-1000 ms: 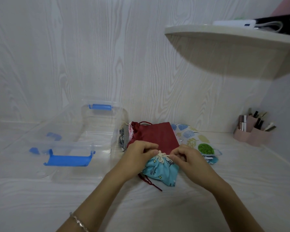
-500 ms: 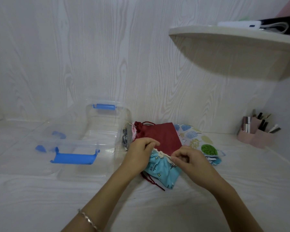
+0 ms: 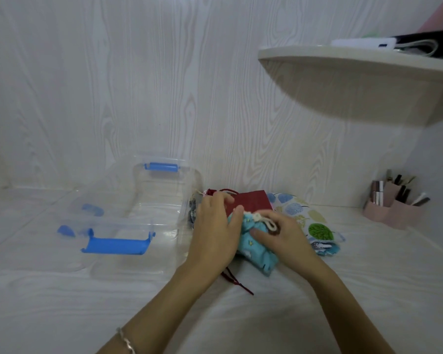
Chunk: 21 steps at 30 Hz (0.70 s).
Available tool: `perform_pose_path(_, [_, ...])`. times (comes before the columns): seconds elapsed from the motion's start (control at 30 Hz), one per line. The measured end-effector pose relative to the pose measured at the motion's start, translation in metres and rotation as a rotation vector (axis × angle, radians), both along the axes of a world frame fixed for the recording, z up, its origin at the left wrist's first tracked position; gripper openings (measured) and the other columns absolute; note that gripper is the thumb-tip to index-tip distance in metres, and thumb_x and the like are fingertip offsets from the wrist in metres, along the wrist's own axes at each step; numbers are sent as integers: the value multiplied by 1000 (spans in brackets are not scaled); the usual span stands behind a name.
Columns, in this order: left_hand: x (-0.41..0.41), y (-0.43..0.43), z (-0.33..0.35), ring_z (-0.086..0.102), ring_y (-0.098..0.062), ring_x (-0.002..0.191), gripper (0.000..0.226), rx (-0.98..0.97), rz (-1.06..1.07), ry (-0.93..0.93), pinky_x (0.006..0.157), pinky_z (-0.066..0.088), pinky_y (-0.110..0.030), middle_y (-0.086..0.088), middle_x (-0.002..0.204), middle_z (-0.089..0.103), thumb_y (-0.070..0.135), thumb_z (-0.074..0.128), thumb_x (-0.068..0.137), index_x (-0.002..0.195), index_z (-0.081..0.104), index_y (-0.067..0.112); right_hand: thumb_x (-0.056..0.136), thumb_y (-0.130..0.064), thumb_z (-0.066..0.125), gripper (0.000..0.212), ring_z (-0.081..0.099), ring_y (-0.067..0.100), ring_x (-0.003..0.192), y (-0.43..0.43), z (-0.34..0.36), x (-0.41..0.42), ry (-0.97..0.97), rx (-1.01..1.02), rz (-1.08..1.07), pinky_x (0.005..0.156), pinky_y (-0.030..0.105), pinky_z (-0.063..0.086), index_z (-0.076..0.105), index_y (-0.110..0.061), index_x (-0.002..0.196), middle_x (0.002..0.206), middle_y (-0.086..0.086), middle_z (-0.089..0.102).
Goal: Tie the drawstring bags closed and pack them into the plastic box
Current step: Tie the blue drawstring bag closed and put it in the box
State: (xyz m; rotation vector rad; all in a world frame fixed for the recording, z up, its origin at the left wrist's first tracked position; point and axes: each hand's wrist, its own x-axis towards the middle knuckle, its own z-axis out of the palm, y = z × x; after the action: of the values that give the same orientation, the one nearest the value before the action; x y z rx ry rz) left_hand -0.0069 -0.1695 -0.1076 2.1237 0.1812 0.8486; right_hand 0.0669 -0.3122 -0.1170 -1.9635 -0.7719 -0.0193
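Under my right fingertips (image 3: pixel 256 234) is the cord (image 3: pixel 267 222) of the blue bag (image 3: pixel 258 254). My right hand (image 3: pixel 287 236) is curled, the pale loop rides over its knuckles, and as far as I can tell I am pinching the cord at the gathered neck. My left hand (image 3: pixel 215 233) lies with its fingers nearly straight, gripping nothing. Its thumb presses the neck from the other side, and its fingertips reach onto the red bag (image 3: pixel 253 203) behind.

The blue bag sits between my two hands on the table (image 3: pixel 241 323). Its long axis runs from the neck, at the far end by my thumbs, back toward me and a little right. I judge the knot unfinished — the loop looks slack.

What the next move turns on is that the box (image 3: pixel 123 223) stands open to my left, just beside my left hand and well apart from my right. So once the knot is snug, the bag should go out leftward — in the left hand, I would think. A leaf-print bag (image 3: pixel 317 227) waits beyond my right hand.
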Motion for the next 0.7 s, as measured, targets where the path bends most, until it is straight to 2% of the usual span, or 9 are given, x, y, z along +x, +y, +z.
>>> perform_pose_path(0.07, [-4, -4, 21, 53, -4, 72, 37, -167, -77, 175, 60, 42, -13, 4, 85, 58, 44, 37, 99, 95, 59, 14, 86, -11, 71, 22, 69, 3, 80, 0, 18, 7, -85, 54, -77, 70, 25, 59, 66, -29, 98, 92, -7, 71])
perform_pose_path(0.13, [-1, -4, 43, 61, -13, 67, 64, -550, -347, 534, 61, 50, -22, -5, 81, 65, 60, 26, 97, 100, 62, 7, 85, -6, 70, 24, 66, -3, 74, 4, 42, 8, -185, 147, -95, 67, 20, 56, 66, -29, 93, 86, -9, 70])
perform_pose_path(0.17, [0, -2, 53, 65, -19, 73, 76, -746, -506, 672, 65, 55, -27, -12, 87, 67, 67, 21, 93, 106, 61, 5, 85, -4, 69, 26, 64, -3, 71, 7, 55, 7, -233, 187, -88, 65, 18, 53, 66, -29, 91, 84, -9, 69])
perform_pose_path(0.23, [10, 2, 70, 66, -32, 91, 91, -1054, -725, 683, 79, 55, -38, -22, 103, 65, 76, 15, 86, 119, 57, 2, 84, -2, 68, 25, 62, 0, 72, 16, 81, 3, -301, 242, -61, 67, 18, 52, 67, -24, 93, 85, -7, 69])
perform_pose_path(0.3, [19, 10, 92, 62, -37, 106, 95, -1246, -754, 484, 88, 50, -44, -24, 118, 62, 78, 16, 85, 127, 55, 3, 82, -1, 67, 27, 63, 1, 77, 30, 104, -3, -377, 257, -31, 71, 18, 52, 66, -22, 97, 87, -9, 69])
perform_pose_path(0.37, [22, 23, 116, 61, -34, 110, 95, -1277, -701, 317, 89, 51, -45, -22, 124, 61, 79, 18, 84, 129, 56, 5, 79, 0, 67, 29, 63, 0, 80, 47, 120, -11, -430, 269, 9, 74, 17, 51, 66, -21, 99, 88, -13, 68])
perform_pose_path(0.47, [16, 53, 141, 67, -30, 97, 85, -1238, -601, 190, 77, 55, -42, -19, 114, 67, 74, 25, 88, 121, 61, 4, 79, -2, 67, 26, 62, -3, 77, 76, 135, -19, -435, 275, 77, 72, 16, 50, 63, -21, 96, 85, -15, 65])
perform_pose_path(0.6, [3, 104, 145, 65, -27, 91, 52, -1111, -395, 202, 83, 53, -40, -14, 112, 67, 50, 36, 93, 111, 62, 8, 79, -4, 67, 24, 63, 5, 76, 124, 137, -15, -325, 173, 153, 65, 16, 49, 61, -23, 93, 86, -6, 67])
perform_pose_path(0.7, [-1, 143, 125, 64, -29, 94, 42, -1114, -206, 294, 83, 53, -41, -15, 110, 68, 39, 39, 89, 107, 63, 9, 77, -5, 67, 24, 63, 14, 80, 162, 127, -5, -208, -16, 212, 68, 24, 51, 62, -22, 93, 94, 5, 69])
